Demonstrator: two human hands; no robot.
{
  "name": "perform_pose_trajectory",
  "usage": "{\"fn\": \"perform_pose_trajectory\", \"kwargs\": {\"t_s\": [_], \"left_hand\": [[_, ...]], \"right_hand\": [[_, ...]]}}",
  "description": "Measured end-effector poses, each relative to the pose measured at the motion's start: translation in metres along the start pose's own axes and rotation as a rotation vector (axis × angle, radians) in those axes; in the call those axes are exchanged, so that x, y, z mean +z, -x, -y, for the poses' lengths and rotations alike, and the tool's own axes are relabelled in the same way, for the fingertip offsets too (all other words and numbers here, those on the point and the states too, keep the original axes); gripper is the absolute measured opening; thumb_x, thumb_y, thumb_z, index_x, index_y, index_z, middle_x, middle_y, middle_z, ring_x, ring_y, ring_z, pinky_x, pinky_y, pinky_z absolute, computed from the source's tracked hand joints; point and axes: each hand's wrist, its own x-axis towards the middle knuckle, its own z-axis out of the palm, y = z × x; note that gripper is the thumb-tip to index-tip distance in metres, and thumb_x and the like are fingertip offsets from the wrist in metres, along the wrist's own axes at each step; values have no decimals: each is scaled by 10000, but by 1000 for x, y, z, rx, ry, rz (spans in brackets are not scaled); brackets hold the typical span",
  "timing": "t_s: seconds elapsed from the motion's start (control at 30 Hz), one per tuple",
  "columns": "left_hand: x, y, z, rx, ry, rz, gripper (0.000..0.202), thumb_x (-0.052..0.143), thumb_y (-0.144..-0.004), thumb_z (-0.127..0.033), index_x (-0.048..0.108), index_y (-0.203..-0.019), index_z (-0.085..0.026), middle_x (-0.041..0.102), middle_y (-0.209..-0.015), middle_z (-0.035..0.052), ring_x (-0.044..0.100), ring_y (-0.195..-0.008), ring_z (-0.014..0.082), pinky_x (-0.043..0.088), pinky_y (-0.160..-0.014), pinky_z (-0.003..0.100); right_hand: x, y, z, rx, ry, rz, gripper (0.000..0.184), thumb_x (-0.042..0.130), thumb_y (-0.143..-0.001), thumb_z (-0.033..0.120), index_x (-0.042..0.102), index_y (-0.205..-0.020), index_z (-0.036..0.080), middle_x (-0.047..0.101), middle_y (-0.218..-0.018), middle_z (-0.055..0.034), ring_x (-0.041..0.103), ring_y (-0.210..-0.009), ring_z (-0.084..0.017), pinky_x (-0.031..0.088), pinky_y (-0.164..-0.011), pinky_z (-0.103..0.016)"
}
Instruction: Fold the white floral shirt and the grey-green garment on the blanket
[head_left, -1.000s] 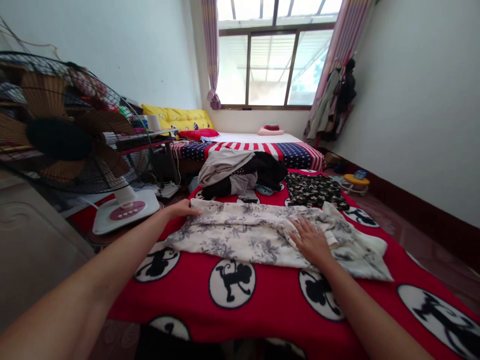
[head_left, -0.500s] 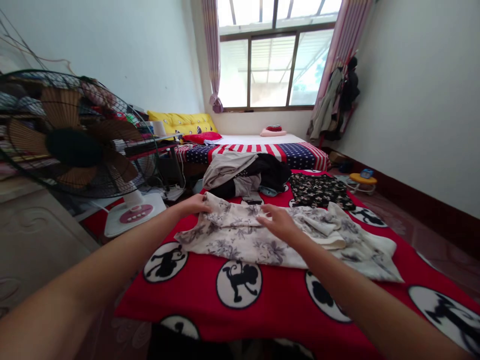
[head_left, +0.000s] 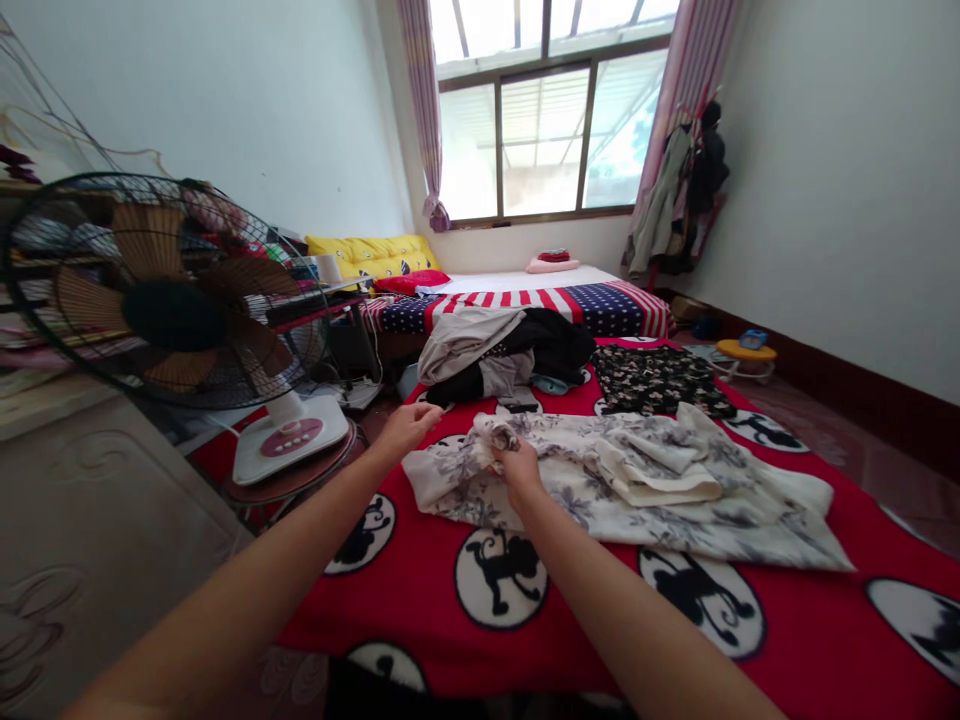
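A white garment with grey floral print (head_left: 592,500) lies spread across a red blanket with monkey motifs (head_left: 585,620). My right hand (head_left: 519,468) is closed around a bunched fold of it, lifted slightly near its left part. Just left of that fold, my left hand (head_left: 409,430) hovers over the blanket, apart from the garment. Its fingers are curled together, with nothing visible in them. The right part of the garment lies in loose folds, one pale edge turned over.
Behind the garment lies a heap of grey and black clothes (head_left: 495,350), with a black floral garment (head_left: 660,380) to its right. A fan (head_left: 176,315) stands at the left on a round stool. Farther back is a bed with a striped, starred cover (head_left: 525,300).
My left hand has let go of the garment's left corner. My right hand, open before, now grips a bunched fold. The garment's left part has been gathered up, and the view has shifted slightly.
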Motion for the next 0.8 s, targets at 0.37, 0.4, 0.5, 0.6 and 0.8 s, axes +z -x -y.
{"fn": "perform_pose_trajectory", "kwargs": {"t_s": [0.37,0.4,0.5,0.6,0.8], "left_hand": [[-5,17,53,-248,63,52,454,794,-473,-557,663,-597,-141,622,-504,42,570,-492,170,406,-466,253],[-2,18,48,-227,115,51,472,775,-498,-576,669,-645,-141,648,-562,45,591,-532,169,422,-488,249],[11,22,29,-163,272,63,520,716,-566,-623,665,-773,-149,684,-698,47,626,-625,163,457,-550,244],[28,27,7,-99,491,115,521,774,-526,-576,655,-801,-150,689,-735,49,641,-664,175,485,-597,258],[54,36,-26,-14,657,171,661,656,-658,-694,665,-1015,-138,718,-1018,124,668,-965,274,536,-789,347]], "right_hand": [[2,3,-12,63,34,-39,278,654,-554,368,612,-767,195,626,-679,1,572,-678,-192,480,-535,-280],[3,3,-10,44,47,-27,280,660,-557,379,614,-756,187,625,-670,2,573,-687,-195,476,-554,-282],[10,8,-3,-17,82,29,310,670,-588,421,638,-766,169,637,-686,0,584,-730,-202,472,-622,-288],[19,16,5,-90,109,142,396,701,-607,417,661,-915,172,683,-809,-13,611,-800,-211,490,-707,-308],[7,6,16,-286,269,93,376,709,-582,262,673,-955,223,713,-911,6,630,-888,-230,484,-815,-342]]}}
